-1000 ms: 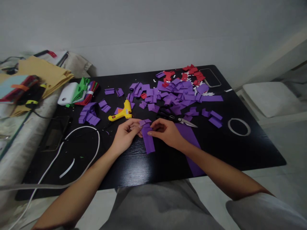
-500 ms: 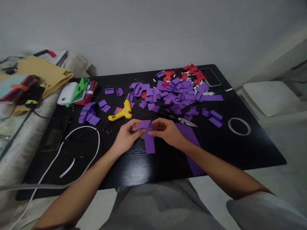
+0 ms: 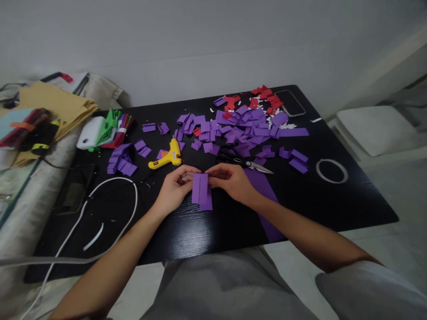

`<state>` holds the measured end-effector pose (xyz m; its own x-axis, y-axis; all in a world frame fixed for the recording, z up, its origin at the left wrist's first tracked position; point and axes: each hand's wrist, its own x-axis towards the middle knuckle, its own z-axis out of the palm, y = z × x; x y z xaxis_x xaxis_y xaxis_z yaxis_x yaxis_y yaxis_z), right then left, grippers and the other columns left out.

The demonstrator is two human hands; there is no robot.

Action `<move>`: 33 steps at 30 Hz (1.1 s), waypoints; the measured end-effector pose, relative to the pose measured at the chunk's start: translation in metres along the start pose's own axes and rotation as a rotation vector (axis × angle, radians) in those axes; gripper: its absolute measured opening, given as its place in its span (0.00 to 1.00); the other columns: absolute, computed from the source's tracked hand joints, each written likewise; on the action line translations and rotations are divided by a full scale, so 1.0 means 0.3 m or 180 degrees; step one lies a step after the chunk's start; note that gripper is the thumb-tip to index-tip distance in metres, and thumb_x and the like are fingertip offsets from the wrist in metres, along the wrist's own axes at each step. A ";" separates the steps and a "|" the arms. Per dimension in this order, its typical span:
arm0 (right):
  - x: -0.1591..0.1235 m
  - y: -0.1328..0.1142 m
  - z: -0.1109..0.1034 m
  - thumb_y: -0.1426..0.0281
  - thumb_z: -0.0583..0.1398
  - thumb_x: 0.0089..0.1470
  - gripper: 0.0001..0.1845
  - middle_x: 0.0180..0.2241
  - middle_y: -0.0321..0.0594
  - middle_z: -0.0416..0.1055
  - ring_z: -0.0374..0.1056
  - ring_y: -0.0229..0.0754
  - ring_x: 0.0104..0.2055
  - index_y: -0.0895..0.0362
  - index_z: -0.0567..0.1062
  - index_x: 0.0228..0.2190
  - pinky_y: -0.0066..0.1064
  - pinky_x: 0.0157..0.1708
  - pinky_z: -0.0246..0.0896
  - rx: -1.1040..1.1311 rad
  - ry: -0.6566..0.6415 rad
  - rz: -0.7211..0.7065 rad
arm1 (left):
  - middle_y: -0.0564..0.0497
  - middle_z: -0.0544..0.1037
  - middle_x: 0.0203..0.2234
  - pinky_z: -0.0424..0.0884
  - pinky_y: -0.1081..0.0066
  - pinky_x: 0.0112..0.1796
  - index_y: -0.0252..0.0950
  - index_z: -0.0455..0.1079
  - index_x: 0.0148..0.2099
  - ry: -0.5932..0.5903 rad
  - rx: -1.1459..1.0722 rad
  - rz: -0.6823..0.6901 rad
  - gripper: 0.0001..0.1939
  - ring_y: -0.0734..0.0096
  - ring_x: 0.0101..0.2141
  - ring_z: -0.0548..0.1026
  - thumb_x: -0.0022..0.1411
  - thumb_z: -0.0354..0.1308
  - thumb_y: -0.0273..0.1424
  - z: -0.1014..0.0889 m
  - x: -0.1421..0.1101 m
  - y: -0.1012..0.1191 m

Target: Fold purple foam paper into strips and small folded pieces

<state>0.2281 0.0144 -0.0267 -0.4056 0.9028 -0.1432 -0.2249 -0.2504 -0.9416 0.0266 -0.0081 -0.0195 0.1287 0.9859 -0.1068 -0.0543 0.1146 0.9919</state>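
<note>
Between my hands, above the near part of the black table, is a folded purple paper strip (image 3: 200, 189). One flap hangs down over the other, slightly offset. My left hand (image 3: 175, 187) pinches its left side, with a ring on one finger. My right hand (image 3: 230, 181) grips the upper right edge between thumb and fingers; some fingertips are hidden behind the paper. Just beyond my left hand lies a yellow glue gun (image 3: 167, 155). Scissors with black handles (image 3: 253, 166) lie beyond my right hand, over a large purple sheet (image 3: 267, 195) partly under my right forearm.
Folded purple pieces (image 3: 247, 124) are heaped at the back, with red scraps (image 3: 267, 97) and white bits. A tape ring (image 3: 332, 171) lies on the right of the black table (image 3: 320, 200). A white cable (image 3: 135, 200) loops at left near a phone (image 3: 77, 189).
The upper part of the purple strip has been folded down toward me over the lower part. Both hands still hold it in nearly the same place. The view has shifted slightly.
</note>
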 end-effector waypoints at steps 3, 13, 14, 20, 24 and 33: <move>0.001 0.003 0.001 0.67 0.75 0.43 0.13 0.33 0.36 0.83 0.80 0.41 0.36 0.55 0.84 0.34 0.33 0.40 0.78 0.0043 0.0052 -0.0034 | 0.52 0.83 0.30 0.75 0.73 0.35 0.35 0.79 0.40 0.0033 0.0064 0.0012 0.12 0.71 0.31 0.79 0.51 0.72 0.28 0.001 0.000 0.002; -0.004 -0.008 0.004 0.66 0.72 0.48 0.11 0.34 0.36 0.82 0.80 0.41 0.38 0.55 0.84 0.35 0.35 0.41 0.80 -0.0034 0.0031 -0.0004 | 0.53 0.80 0.24 0.70 0.76 0.28 0.34 0.79 0.35 0.0197 -0.0075 -0.0132 0.10 0.76 0.23 0.74 0.51 0.74 0.32 0.012 -0.008 0.025; -0.006 -0.010 0.004 0.66 0.71 0.50 0.10 0.35 0.37 0.82 0.80 0.41 0.38 0.55 0.84 0.36 0.35 0.41 0.80 -0.0073 -0.0009 -0.0029 | 0.53 0.80 0.24 0.70 0.76 0.28 0.34 0.79 0.35 0.0210 -0.0175 -0.0212 0.11 0.76 0.23 0.74 0.50 0.74 0.32 0.013 -0.009 0.026; -0.024 -0.009 0.007 0.74 0.66 0.54 0.18 0.44 0.41 0.79 0.78 0.41 0.44 0.53 0.78 0.48 0.35 0.45 0.79 -0.0761 0.0010 -0.0990 | 0.56 0.76 0.20 0.68 0.79 0.24 0.34 0.77 0.31 0.0313 -0.0896 -0.0768 0.14 0.78 0.20 0.71 0.42 0.77 0.29 0.011 -0.009 0.042; -0.032 -0.009 -0.001 0.77 0.64 0.58 0.13 0.52 0.45 0.75 0.76 0.43 0.50 0.52 0.79 0.45 0.35 0.48 0.78 -0.1715 0.0016 -0.1936 | 0.55 0.76 0.20 0.67 0.80 0.23 0.32 0.76 0.30 0.0258 -0.1060 -0.0974 0.15 0.80 0.20 0.71 0.41 0.78 0.28 0.011 -0.003 0.046; -0.023 -0.009 -0.017 0.76 0.63 0.62 0.09 0.43 0.41 0.82 0.78 0.43 0.46 0.53 0.83 0.40 0.36 0.51 0.73 -0.2274 -0.0297 -0.1880 | 0.55 0.75 0.21 0.66 0.82 0.23 0.31 0.76 0.29 0.0065 -0.1103 -0.1252 0.15 0.83 0.21 0.68 0.42 0.78 0.29 0.015 -0.005 0.038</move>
<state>0.2361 0.0107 -0.0248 -0.4757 0.7756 0.4149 0.1685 0.5433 -0.8224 0.0302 -0.0088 -0.0079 0.1863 0.8620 -0.4715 -0.3305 0.5069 0.7962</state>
